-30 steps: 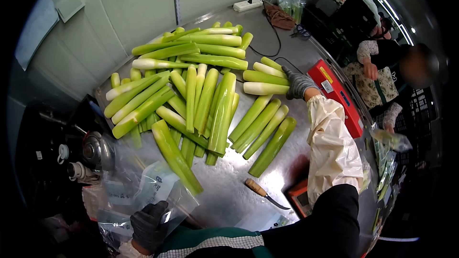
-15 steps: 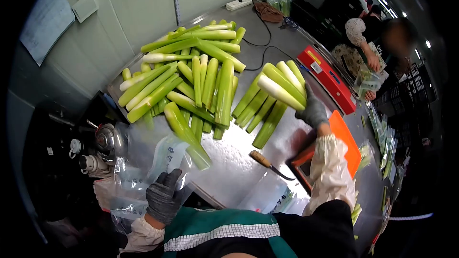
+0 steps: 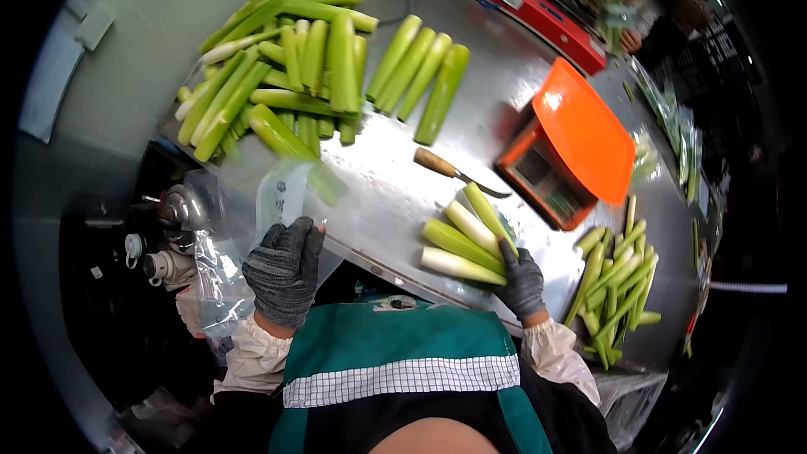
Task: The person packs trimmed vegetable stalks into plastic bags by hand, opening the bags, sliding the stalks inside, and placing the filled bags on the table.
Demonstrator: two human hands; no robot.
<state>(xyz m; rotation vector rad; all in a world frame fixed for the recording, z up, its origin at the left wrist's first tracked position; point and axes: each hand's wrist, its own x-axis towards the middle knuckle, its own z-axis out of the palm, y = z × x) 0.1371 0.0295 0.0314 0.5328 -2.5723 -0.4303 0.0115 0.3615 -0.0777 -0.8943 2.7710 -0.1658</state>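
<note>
My left hand [image 3: 287, 271], in a grey knit glove, is closed on a clear printed plastic bag [image 3: 282, 193]. A thick green vegetable stalk [image 3: 282, 134] lies in line with the bag's far end, partly behind or inside the plastic. My right hand [image 3: 522, 284], gloved the same way, grips several leek-like green-and-white stalks [image 3: 458, 240] near the table's front edge. Their far ends point left and away from me. Four-sided rows aside, several matching stalks [image 3: 420, 67] lie parallel farther back, beside a large pile [image 3: 294, 59].
A wooden-handled knife [image 3: 437, 162] with a curved blade lies mid-table, left of an orange-topped scale [image 3: 584, 134]. Smaller stalks [image 3: 618, 286] are heaped at right. A red sealing machine [image 3: 538, 8] stands at the back; another person's hand [image 3: 630, 40] is beyond it. Metal flasks [image 3: 181, 206] sit at left.
My right hand has come from the back of the table to its front edge, bringing the gripped stalks along. My left hand still holds the bag. The camera view has tilted downward.
</note>
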